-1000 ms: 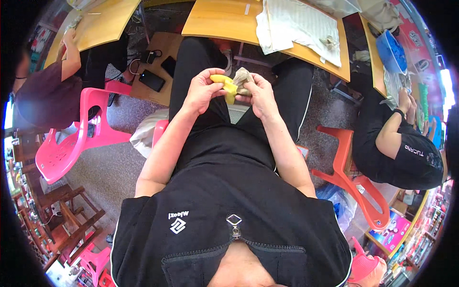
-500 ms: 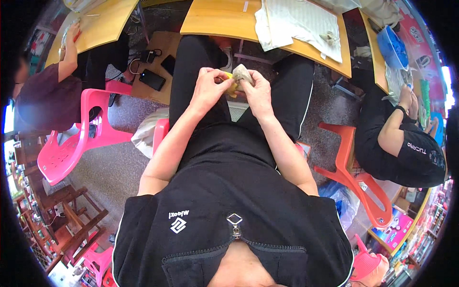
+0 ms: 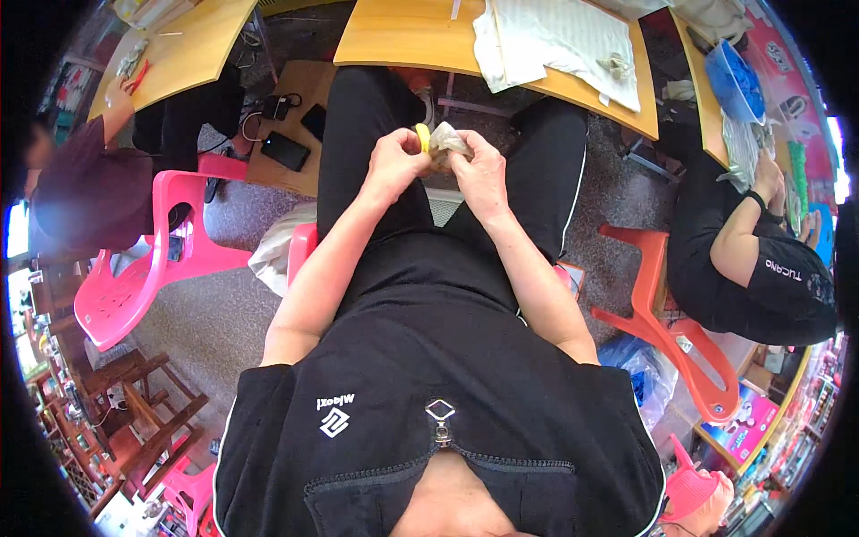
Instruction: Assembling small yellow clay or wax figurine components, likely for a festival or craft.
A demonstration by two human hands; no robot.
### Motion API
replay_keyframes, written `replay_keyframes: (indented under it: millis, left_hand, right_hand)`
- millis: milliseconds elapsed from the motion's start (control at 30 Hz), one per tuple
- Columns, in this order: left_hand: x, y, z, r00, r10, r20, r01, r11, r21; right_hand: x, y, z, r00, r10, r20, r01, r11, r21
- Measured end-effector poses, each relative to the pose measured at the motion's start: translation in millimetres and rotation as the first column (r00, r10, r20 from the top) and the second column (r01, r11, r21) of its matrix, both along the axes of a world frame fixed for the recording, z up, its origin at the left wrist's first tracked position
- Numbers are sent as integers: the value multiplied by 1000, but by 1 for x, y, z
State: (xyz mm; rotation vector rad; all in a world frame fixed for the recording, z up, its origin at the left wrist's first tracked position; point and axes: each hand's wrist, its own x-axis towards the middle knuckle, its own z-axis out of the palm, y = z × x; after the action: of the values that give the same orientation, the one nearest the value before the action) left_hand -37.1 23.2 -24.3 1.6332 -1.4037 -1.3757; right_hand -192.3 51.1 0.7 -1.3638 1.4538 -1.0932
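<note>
Both my hands meet above my lap, in front of the table edge. My left hand (image 3: 396,168) is closed in a pinch on a small yellow piece (image 3: 423,137), whose kind I cannot make out. A crumpled grey-beige piece of cloth (image 3: 445,141) is gripped by my right hand (image 3: 482,174), thumb pressed against it. The yellow piece stands up right beside the cloth; whether they are joined is hidden by my fingers.
Ahead is a wooden table (image 3: 407,40) with white striped cloth (image 3: 573,49) and a small grey bundle (image 3: 617,65). People work at tables on both sides. A pink chair (image 3: 161,259) stands left, an orange stool (image 3: 658,313) right. A blue tub (image 3: 735,82) sits far right.
The yellow piece now stands upright between my left fingers instead of lying lower by the cloth. My hands have shifted slightly, and the cloth is turned and shows more of its side.
</note>
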Motion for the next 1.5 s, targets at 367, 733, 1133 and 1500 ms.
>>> replay_keyframes:
  millis: [367, 733, 1133, 1500]
  left_hand:
    - [-13, 13, 18, 868, 121, 482, 279, 684, -674]
    - [1, -2, 14, 960, 95, -264, -91, 995, 26]
    - [-16, 18, 19, 926, 37, 376, 226, 743, -630]
    - [-14, 17, 5, 992, 12, 127, 56, 857, -512]
  right_hand:
    - [0, -2, -2, 999, -22, -35, 22, 1000, -6]
    - [-10, -8, -15, 982, 185, 39, -183, 982, -56]
    - [-6, 0, -12, 846, -4, -533, -138, 964, -226]
    - [-4, -5, -14, 933, -8, -360, -104, 951, -291]
